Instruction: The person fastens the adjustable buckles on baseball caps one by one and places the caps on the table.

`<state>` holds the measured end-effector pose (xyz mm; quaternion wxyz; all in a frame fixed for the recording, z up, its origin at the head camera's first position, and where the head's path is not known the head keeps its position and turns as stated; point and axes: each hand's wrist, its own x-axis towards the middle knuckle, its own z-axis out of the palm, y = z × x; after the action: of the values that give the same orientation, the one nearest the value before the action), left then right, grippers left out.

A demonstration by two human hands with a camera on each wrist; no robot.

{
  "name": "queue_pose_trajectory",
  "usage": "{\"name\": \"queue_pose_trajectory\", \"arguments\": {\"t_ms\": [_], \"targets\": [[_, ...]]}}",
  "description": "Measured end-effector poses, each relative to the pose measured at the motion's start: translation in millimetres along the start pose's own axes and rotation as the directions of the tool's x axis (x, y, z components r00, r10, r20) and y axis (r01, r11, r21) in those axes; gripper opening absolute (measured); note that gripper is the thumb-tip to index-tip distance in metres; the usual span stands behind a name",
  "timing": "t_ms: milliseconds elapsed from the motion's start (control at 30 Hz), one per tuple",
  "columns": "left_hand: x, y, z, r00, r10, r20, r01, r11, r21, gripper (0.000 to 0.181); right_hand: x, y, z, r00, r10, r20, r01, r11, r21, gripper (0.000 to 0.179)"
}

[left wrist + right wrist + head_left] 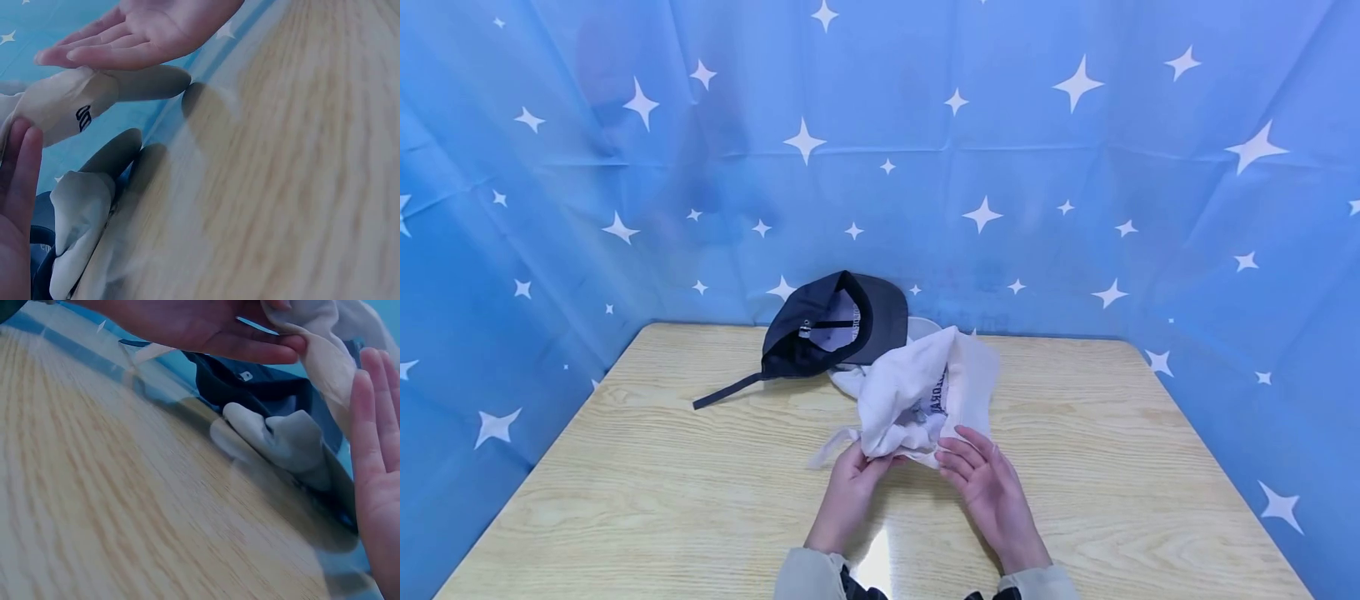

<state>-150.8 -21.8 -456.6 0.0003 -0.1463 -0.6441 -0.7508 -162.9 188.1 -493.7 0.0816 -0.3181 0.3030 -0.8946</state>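
A white cap [898, 379] with dark lettering inside is held up above the table, its hollow side toward me and its brim at the right. My left hand [850, 492] pinches the near left edge, thumb on top, beside a dangling white strap [833, 446]. Nearly straight fingers of my right hand [988, 496] touch the near right edge by the brim. In the right wrist view, the left hand [206, 328] grips the cloth, while the right hand [381, 462] lies flat against the cap.
Behind the held cap, a dark cap [805, 312] lies with its opening toward me and its strap trailing left. Under it is another pale cap [78, 209], partly hidden. The wooden table [647, 467] ends at a blue star-printed curtain [887, 192].
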Motion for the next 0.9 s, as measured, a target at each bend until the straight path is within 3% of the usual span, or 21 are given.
{"name": "queue_pose_trajectory", "arguments": {"t_ms": [200, 333, 600, 800, 900], "targets": [[-1.4, 17.4, 4.0, 0.999, 0.025, -0.029, -0.022, 0.992, 0.123, 0.019, 0.4, 0.2, 1.6, 1.000, 0.005, 0.005, -0.005, 1.000, -0.005, 0.048], [-3.2, 27.5, 4.6, 0.998, 0.031, -0.045, -0.024, 0.987, 0.156, 0.024, 1.1, -1.1, 3.8, 1.000, 0.018, -0.015, -0.018, 1.000, -0.022, 0.047], [-4.5, 29.0, 3.0, 0.996, 0.054, -0.067, -0.041, 0.982, 0.184, 0.020, 1.8, -3.1, 7.8, 0.993, 0.103, -0.051, -0.106, 0.992, -0.061, 0.042], [-3.4, 25.8, 3.1, 0.987, 0.153, -0.056, -0.139, 0.969, 0.204, 0.023, 1.3, -0.4, 10.1, 0.990, 0.138, -0.023, -0.139, 0.989, -0.057, 0.037], [-1.8, 23.9, 3.1, 0.983, 0.185, -0.010, -0.179, 0.964, 0.199, 0.032, -2.4, -0.2, 13.7, 0.983, 0.164, -0.077, -0.170, 0.982, -0.077, 0.031]]}}
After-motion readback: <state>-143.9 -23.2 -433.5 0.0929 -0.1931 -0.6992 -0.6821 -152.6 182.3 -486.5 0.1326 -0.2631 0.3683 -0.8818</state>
